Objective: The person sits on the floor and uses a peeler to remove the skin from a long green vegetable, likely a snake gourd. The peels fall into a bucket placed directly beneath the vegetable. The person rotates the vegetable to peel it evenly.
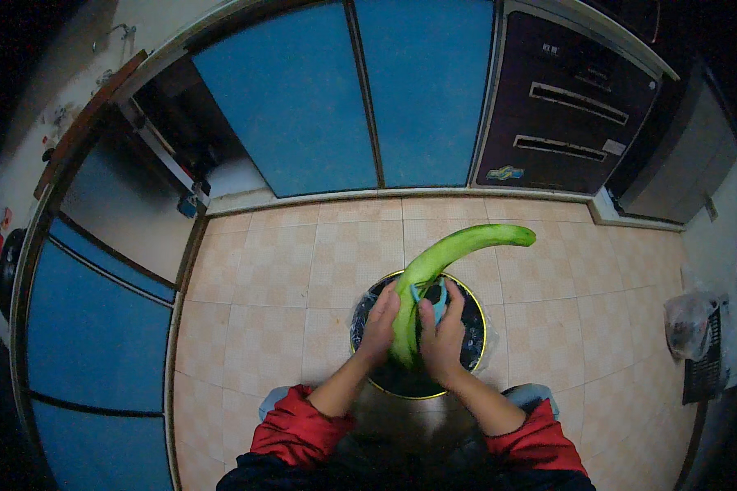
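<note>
A long, curved green gourd (460, 243) extends over a round bin with a yellow rim (484, 325), its far end bending to the right beyond the rim. My left hand (379, 325) grips the gourd from its left side. In my right hand (444, 334) is a light-blue peeler (440, 307), held against or very close to the gourd's right side. Paler green streaks run along the gourd's skin. A strip of green (413, 328) lies beside its lower part, between my hands. The bin has a dark lining, and its contents are mostly hidden.
Tiled floor (270, 344) surrounds the bin. Blue cabinet doors (295, 98) and a dark appliance panel with two slots (565, 104) stand ahead. More blue cabinet fronts (98, 331) line the left. At right, a plastic bag (691, 325) rests by a black basket (703, 374).
</note>
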### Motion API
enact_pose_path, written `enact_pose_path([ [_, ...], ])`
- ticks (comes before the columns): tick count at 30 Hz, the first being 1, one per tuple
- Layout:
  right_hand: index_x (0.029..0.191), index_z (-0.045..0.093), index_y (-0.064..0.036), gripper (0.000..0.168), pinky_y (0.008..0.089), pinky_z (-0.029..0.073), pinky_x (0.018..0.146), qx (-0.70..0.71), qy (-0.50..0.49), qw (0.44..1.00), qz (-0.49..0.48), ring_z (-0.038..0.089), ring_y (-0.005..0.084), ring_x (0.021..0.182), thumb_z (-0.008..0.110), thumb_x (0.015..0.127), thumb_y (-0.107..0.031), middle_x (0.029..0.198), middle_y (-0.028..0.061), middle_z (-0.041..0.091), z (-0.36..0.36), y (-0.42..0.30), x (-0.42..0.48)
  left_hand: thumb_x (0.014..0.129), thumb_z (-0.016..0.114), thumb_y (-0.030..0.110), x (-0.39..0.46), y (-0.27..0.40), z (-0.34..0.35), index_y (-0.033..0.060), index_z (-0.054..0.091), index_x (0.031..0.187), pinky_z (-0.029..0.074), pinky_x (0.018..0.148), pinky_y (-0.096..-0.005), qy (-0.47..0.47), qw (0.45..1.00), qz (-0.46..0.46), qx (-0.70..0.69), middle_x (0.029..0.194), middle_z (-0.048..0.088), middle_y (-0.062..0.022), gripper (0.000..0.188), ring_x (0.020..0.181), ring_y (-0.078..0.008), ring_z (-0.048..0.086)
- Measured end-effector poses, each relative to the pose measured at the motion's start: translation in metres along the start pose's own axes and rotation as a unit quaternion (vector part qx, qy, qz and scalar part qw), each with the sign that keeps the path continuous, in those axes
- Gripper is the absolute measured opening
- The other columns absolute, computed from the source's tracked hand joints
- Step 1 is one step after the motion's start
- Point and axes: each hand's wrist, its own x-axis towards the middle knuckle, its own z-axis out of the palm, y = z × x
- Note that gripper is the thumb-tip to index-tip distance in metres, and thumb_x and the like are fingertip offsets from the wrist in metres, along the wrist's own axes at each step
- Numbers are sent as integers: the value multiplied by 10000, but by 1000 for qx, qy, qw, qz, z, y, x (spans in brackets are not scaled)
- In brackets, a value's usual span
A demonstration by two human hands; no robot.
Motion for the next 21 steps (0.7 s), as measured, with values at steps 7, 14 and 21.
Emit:
enact_pose_path([
  [7,1220,334,-5,490,270,421,750,162,-25,983,-88,534,180,851,533,845,-250,1010,128,532,-22,23,30,893,306,456,2,16,-9,50,410,1159,436,592,-257,-55,964,-215,-145,843,533,-69,496,667,-161,521],
  [14,1236,329,-4,479,315,431,739,9,-8,986,-169,553,229,853,476,866,-271,939,170,554,-24,11,32,886,313,479,0,12,-5,63,465,1098,450,616,-266,-109,926,-243,-266,841,538,-60,491,702,-155,527],
  [21,1242,315,11,514,400,448,680,-43,-50,997,44,575,360,805,436,869,-321,997,261,532,-19,-16,19,889,374,418,-3,-4,-8,63,465,1102,463,645,-253,-88,958,-208,-175,893,554,-43,424,760,-127,545],
])
